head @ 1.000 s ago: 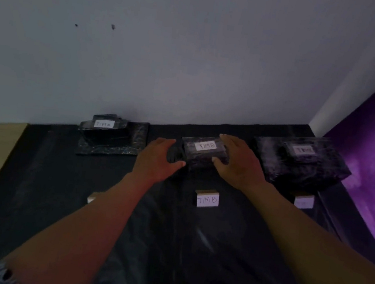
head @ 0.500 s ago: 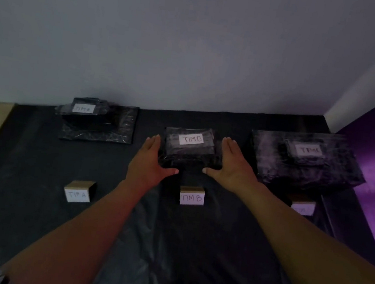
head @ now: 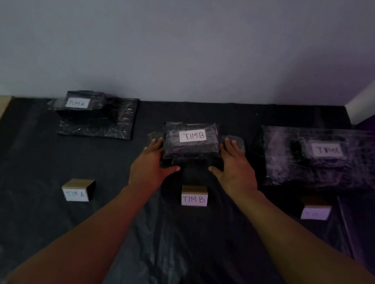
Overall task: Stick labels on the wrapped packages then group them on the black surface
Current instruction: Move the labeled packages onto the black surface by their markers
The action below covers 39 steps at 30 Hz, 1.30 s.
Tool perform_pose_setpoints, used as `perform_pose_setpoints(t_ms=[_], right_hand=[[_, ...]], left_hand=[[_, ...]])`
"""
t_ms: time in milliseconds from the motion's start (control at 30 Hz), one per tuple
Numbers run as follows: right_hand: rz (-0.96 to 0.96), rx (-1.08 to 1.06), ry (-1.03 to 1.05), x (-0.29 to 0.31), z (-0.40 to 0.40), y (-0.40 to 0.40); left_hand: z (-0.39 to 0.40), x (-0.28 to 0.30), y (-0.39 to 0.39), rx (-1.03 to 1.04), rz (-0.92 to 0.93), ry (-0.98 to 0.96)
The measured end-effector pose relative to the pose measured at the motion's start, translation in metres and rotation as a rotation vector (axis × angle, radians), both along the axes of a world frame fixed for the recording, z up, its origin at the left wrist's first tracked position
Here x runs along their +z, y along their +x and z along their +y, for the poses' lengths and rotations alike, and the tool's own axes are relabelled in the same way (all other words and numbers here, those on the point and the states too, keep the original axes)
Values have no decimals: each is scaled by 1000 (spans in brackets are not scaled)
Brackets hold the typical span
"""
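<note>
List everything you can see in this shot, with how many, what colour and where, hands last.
TIM A package: 1, black wrap with white label, back left, on top of a flat wrapped package.
TIM B package: 1, black wrap with white label, back middle, between both hands.
TIM C package: 1, black wrap with pale label, back right, on a larger wrapped package.
Marker blocks: 3, tan with white fronts, in a front row: TIM A, TIM B, third unreadable.
Black surface: 1, black plastic sheet.
Wall: grey-white, behind.
Left hand: touches the TIM B package's left side.
Right hand: touches its right side.
</note>
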State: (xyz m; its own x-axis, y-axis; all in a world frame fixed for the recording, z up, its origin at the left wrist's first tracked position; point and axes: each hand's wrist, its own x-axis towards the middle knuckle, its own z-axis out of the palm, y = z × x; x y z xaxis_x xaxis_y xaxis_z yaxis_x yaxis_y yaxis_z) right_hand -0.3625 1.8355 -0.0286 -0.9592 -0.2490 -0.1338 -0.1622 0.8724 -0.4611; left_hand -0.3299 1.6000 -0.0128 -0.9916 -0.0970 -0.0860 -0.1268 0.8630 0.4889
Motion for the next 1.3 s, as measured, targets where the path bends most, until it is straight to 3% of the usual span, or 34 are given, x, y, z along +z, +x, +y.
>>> perform_pose_setpoints(t_ms=[767,1300], right_hand=[[-25,-77,-63,3,-29,-127],[-2,-87,-69,1,-34,-156]], left_hand=[[-21,3,-119,34,49,-96],[-23,4,-149,50,63,-99]])
